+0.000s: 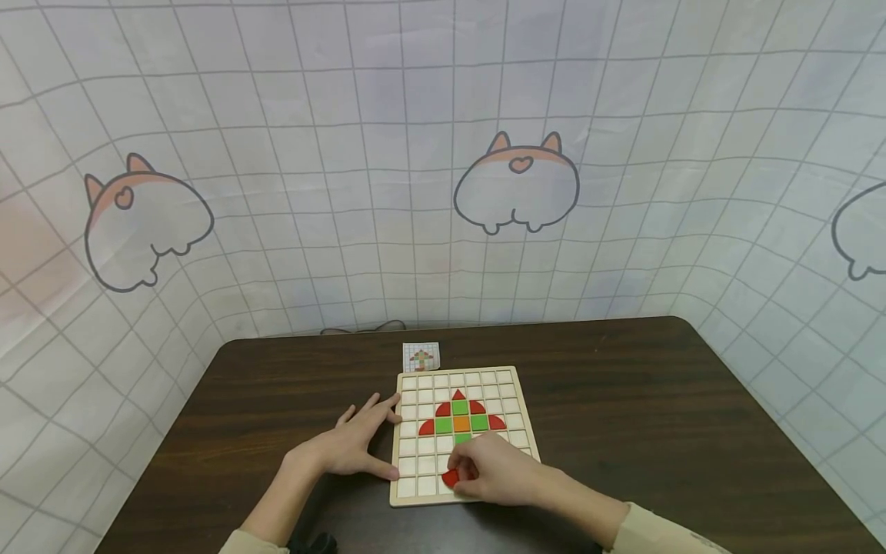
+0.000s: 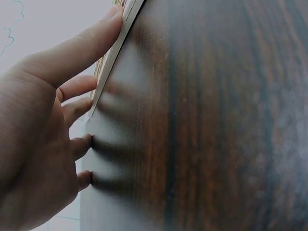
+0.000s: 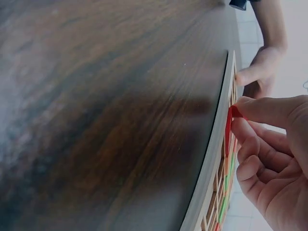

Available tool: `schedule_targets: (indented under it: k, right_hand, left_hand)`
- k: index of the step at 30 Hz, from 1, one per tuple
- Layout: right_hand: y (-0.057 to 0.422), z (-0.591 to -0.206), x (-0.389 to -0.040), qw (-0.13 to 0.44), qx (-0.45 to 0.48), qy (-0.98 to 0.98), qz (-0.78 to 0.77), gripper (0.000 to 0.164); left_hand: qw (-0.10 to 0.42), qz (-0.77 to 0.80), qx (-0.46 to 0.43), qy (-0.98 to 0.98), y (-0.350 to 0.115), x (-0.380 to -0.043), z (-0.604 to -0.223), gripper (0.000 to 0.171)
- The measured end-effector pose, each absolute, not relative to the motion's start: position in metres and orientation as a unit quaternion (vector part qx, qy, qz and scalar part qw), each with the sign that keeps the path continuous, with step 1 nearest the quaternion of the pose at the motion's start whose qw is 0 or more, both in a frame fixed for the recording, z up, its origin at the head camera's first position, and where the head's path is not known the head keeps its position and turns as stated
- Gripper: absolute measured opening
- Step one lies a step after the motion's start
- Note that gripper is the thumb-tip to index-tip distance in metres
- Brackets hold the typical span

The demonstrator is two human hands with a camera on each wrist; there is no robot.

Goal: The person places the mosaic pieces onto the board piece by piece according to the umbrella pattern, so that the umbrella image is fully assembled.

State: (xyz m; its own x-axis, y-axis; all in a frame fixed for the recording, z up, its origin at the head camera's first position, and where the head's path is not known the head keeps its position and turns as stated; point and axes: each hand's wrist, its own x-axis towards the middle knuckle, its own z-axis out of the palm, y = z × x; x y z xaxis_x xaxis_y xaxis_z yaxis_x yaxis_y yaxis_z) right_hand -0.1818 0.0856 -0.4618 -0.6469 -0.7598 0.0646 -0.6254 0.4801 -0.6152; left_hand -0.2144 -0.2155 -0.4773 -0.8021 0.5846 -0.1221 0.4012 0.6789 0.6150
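Observation:
A square wooden grid board (image 1: 418,502) lies on the table, with red, green and orange tiles in its cells. An orange tile (image 1: 461,424) sits among green ones, with red quarter-round tiles on both sides and a red triangle (image 1: 458,395) on top. My right hand (image 1: 501,469) pinches a red quarter-round tile (image 1: 451,478) between thumb and fingers, low over the board's near rows; the right wrist view shows the tile (image 3: 236,112) at the fingertips. The left hand (image 1: 351,440) lies spread along the board's left edge, thumb and a finger at the rim, other fingertips on the table.
A small pattern card (image 1: 421,356) lies just behind the board on the dark wooden table (image 1: 637,400). A black object (image 1: 321,543) is near the left forearm at the front. Behind the table hangs a white gridded curtain (image 1: 388,192), with a thin cable (image 1: 374,329) along the back edge.

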Motion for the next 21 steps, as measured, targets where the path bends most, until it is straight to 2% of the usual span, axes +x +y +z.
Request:
schedule_targets:
  k: [15, 21]
  right_hand:
    - [0.0812, -0.4663, -0.1833, 0.097, -0.409, 0.861, -0.286, 0.012]
    - [0.0816, -0.4665, -0.1842, 0.092, -0.412, 0.863, -0.276, 0.014]
  left_hand:
    - [0.159, 0.298, 0.273, 0.901, -0.2163, -0.2144, -0.4783, 0.079]
    - [0.158, 0.298, 0.272, 0.901, -0.2166, -0.2143, -0.4772, 0.082]
